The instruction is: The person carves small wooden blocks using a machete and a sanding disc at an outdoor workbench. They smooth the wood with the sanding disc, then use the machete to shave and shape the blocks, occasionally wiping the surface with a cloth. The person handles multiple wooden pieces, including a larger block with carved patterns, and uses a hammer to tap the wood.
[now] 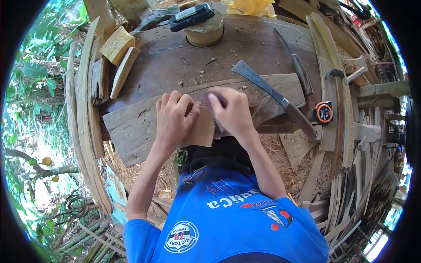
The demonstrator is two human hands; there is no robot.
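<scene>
My left hand [173, 116] presses a small pale wooden block [202, 130] down on a weathered grey board [131, 127] that lies across the near side of the workbench [162, 52]. Against the block's right side, my right hand [233, 109] is closed around a folded piece of dark purplish sandpaper [209, 97]. Fingers hide part of both the sandpaper and the block. To the right of my right hand, a broad-bladed knife [274, 94] with a wooden handle rests across the board.
Beyond the knife lies a thin tool with a wooden handle [301, 72]. An orange and black tape measure [323, 113] and a hammer [336, 74] are at the right. A black case [191, 16] sits on a round wooden block [205, 36]. Offcuts [125, 72] stand left.
</scene>
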